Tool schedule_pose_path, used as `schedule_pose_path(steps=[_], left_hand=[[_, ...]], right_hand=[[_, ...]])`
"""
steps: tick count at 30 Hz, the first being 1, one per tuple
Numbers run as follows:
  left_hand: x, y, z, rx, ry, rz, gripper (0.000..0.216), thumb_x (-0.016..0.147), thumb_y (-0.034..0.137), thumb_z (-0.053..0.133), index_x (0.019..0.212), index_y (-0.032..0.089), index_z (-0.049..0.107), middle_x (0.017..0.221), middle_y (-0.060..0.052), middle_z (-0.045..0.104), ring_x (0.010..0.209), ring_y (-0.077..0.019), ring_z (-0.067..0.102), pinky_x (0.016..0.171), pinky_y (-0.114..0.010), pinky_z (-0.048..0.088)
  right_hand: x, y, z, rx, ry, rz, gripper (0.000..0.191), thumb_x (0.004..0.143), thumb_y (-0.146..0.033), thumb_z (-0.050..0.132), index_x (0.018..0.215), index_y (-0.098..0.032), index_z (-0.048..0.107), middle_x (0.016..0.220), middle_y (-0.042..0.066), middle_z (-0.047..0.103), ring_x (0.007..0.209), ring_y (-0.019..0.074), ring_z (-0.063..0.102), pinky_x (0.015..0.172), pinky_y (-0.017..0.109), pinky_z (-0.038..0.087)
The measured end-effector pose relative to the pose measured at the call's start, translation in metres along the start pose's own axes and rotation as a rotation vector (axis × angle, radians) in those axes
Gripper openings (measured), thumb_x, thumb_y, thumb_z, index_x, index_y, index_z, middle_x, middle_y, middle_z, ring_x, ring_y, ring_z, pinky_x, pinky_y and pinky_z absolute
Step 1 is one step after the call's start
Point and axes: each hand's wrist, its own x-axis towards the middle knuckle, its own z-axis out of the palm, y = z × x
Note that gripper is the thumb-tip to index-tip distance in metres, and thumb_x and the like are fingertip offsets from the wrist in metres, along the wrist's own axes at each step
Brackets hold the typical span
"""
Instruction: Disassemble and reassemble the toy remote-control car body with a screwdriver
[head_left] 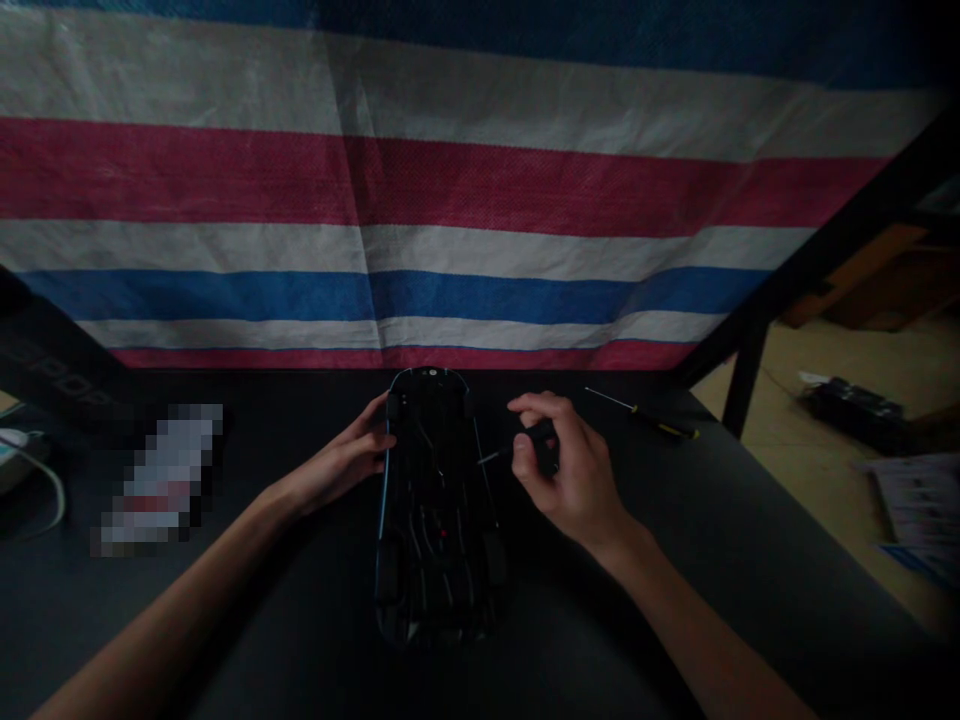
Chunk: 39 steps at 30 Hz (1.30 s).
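A toy car lies wheels up on the dark table, its black underside towards me. Against the car's left side, near the far end, my left hand grips the edge with its fingers partly hidden behind the body. To the right of the car, my right hand is closed around a dark-handled screwdriver. The thin shaft points left, its tip close to the car's right side; whether it touches is too dark to tell. A second screwdriver, black and yellow, rests on the table beyond my right hand.
A blurred-out pale object lies on the table at left, near a white cable. A striped sheet hangs behind the table. Past the right edge, a black object sits on the tiled floor.
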Motion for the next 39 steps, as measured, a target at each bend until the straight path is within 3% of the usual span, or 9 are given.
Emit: schedule_pose_path(steps=[3,8,13,17,22,27,32,36,39], left_hand=[[0.0004,-0.0015,-0.0018,0.007,0.003,0.006,0.082,0.097,0.026,0.067,0.169,0.037,0.029,0.154,-0.009,0.059,0.129,-0.0285,0.061,0.107,-0.043,0.049],[-0.0001,-0.0001,0.0008,0.007,0.006,-0.005,0.083,0.096,0.025,0.068,0.168,0.037,0.031,0.157,-0.009,0.057,0.126,-0.0272,0.062,0.104,-0.04,0.05],[-0.0007,-0.0002,0.0004,0.0,-0.021,0.027,0.079,0.098,0.024,0.066,0.168,0.038,0.032,0.155,-0.009,0.058,0.126,-0.0279,0.062,0.104,-0.042,0.049],[-0.0002,-0.0021,-0.003,-0.008,-0.045,0.036,0.08,0.097,0.025,0.066,0.168,0.039,0.032,0.151,-0.009,0.061,0.122,-0.0275,0.064,0.104,-0.043,0.05],[0.0001,-0.0011,-0.0009,-0.009,-0.023,0.012,0.08,0.097,0.026,0.068,0.168,0.038,0.032,0.155,-0.009,0.058,0.125,-0.0282,0.062,0.105,-0.042,0.049],[0.0006,-0.0016,-0.0008,-0.006,-0.036,0.035,0.078,0.096,0.025,0.066,0.166,0.037,0.034,0.157,-0.009,0.057,0.126,-0.0282,0.062,0.103,-0.041,0.05],[0.0,-0.0015,-0.0011,0.007,-0.034,0.02,0.079,0.097,0.025,0.065,0.167,0.036,0.032,0.158,-0.01,0.057,0.127,-0.0288,0.063,0.104,-0.042,0.051],[-0.0006,0.0002,0.0003,0.015,-0.021,0.01,0.079,0.098,0.025,0.065,0.168,0.036,0.029,0.156,-0.01,0.058,0.129,-0.0291,0.063,0.105,-0.042,0.051],[-0.001,0.0011,0.0011,0.014,-0.031,0.007,0.079,0.098,0.025,0.064,0.168,0.036,0.029,0.153,-0.01,0.06,0.121,-0.0267,0.066,0.102,-0.041,0.052]], right_hand=[[-0.0009,-0.0001,0.0012,-0.022,0.033,0.01,0.02,0.1,-0.019,0.064,0.117,-0.027,0.058,0.1,0.0,0.075,0.074,0.0126,0.069,0.059,0.023,0.054],[-0.0004,0.002,0.0005,0.002,0.003,-0.014,0.024,0.099,-0.02,0.055,0.122,-0.025,0.059,0.101,0.004,0.074,0.087,0.0185,0.072,0.079,0.033,0.062],[-0.0011,0.0031,-0.0015,-0.022,0.031,0.045,0.017,0.099,-0.019,0.064,0.113,-0.028,0.063,0.099,0.0,0.078,0.076,0.0141,0.072,0.056,0.024,0.054],[0.0008,0.0022,-0.0055,0.008,-0.031,0.001,0.031,0.1,-0.019,0.052,0.127,-0.026,0.065,0.108,0.004,0.078,0.089,0.0194,0.073,0.08,0.036,0.062],[0.0021,0.0021,-0.0047,-0.005,0.014,0.043,0.019,0.101,-0.018,0.061,0.116,-0.028,0.065,0.101,0.0,0.079,0.075,0.0129,0.071,0.055,0.023,0.053],[0.0019,0.0039,-0.0073,0.037,-0.039,-0.005,0.021,0.101,-0.02,0.05,0.115,-0.025,0.063,0.101,0.003,0.076,0.086,0.0178,0.073,0.079,0.032,0.062],[0.0031,0.0038,-0.0078,0.024,-0.013,0.06,0.012,0.101,-0.018,0.059,0.108,-0.027,0.064,0.092,-0.002,0.076,0.067,0.0111,0.069,0.052,0.021,0.051],[0.0033,0.0056,-0.008,0.06,-0.05,0.0,0.023,0.104,-0.022,0.046,0.119,-0.026,0.064,0.101,0.003,0.077,0.083,0.0175,0.074,0.078,0.032,0.061],[0.003,0.0062,-0.0079,0.036,-0.058,0.008,0.022,0.103,-0.021,0.056,0.123,-0.027,0.063,0.107,0.003,0.078,0.083,0.0164,0.074,0.071,0.029,0.06]])
